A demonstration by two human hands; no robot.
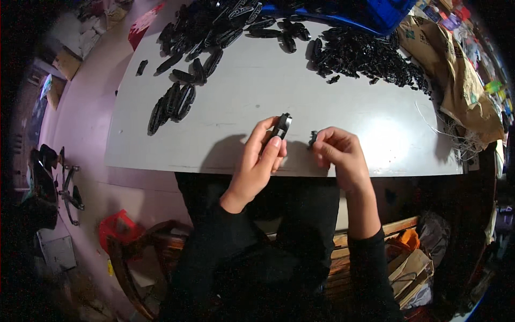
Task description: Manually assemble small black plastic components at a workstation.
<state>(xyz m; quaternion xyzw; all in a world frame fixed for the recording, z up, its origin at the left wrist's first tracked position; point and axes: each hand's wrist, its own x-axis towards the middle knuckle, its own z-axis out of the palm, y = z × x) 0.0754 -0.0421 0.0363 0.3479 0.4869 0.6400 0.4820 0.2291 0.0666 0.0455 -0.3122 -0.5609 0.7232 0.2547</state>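
My left hand [257, 155] is closed round a long black plastic part [282, 125], which points up and away with its glossy side catching the light. A short gap to the right, my right hand [343, 153] pinches a small black plastic clip [313, 139] between thumb and fingertips. The two parts are apart, both held above the near edge of the white table [225, 102]. Beyond my left hand lies a small group of long black oval parts [171, 107]. A heap of small black pieces [370, 56] lies beyond my right hand.
A bigger pile of long black parts [198, 27] covers the table's far left. Behind the heaps stands a blue plastic bin [386, 16]. Brown paper sacking [450, 70] and loose pale strings [466, 142] hang at the right edge. A red plastic object [120, 231] is at lower left.
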